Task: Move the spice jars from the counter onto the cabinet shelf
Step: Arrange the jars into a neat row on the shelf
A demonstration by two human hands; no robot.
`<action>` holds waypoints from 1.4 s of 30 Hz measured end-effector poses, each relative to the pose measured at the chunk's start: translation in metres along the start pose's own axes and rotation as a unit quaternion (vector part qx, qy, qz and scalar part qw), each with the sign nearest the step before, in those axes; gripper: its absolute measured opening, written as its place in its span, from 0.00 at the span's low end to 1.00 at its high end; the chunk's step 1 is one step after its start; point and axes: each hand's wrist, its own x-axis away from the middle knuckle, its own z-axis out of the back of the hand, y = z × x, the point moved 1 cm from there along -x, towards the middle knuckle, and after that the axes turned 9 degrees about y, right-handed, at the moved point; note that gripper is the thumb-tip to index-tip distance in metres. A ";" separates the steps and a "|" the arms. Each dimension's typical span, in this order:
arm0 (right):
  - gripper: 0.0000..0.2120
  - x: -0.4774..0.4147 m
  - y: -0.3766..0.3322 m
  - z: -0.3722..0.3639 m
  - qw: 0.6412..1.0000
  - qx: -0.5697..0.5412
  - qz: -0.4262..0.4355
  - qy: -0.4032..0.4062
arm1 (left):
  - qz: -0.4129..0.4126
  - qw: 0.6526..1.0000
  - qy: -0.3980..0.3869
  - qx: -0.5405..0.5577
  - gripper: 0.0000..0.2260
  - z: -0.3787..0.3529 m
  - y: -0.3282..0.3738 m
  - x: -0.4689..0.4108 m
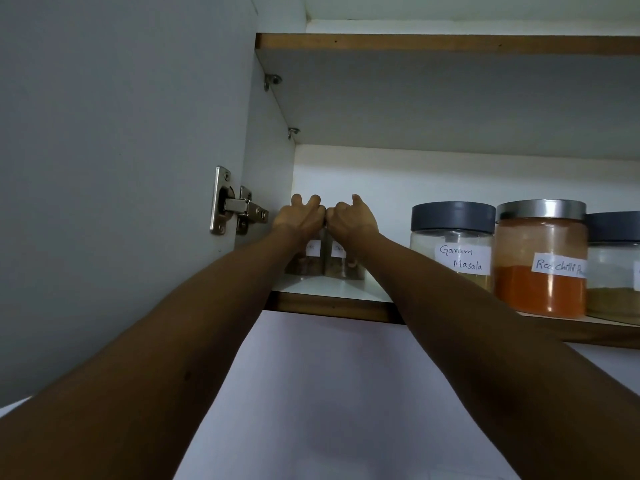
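**Two hands on two small jars, up on the shelf**

We reach both arms up and forward into the open cabinet. They stretch out long and nearly straight, and they come close together at the far end.

On the left we see the grey cabinet door (104, 168) and its shiny metal hinge (235, 207). Just past the hinge is our left hand (299, 218). Its fingers curl down over the top of the left small jar (306, 259) and grip it. The jar is see-through, with a small white label and something brown inside. It stands on the shelf (332, 289), near the left wall.

Right beside it is our right hand (351, 220). It is curled over the top of the right small jar (343, 263) in the same way, with the thumb sticking up. The knuckles of the two hands touch in the middle. The two small jars stand side by side, touching or almost touching. We cannot see their lids, because the hands cover them.

Further right, three bigger jars stand on the same shelf. First comes the Garam Masala jar (453, 244) with a dark lid. Next is the red chilli jar (542, 258) with a silver lid and orange powder. Last is a dark-lidded jar (614, 268), cut off at the edge.
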 end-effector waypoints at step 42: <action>0.13 0.070 0.012 0.061 0.992 -0.022 0.001 0.121 | 0.028 0.992 0.124 0.018 0.07 0.053 0.002 0.032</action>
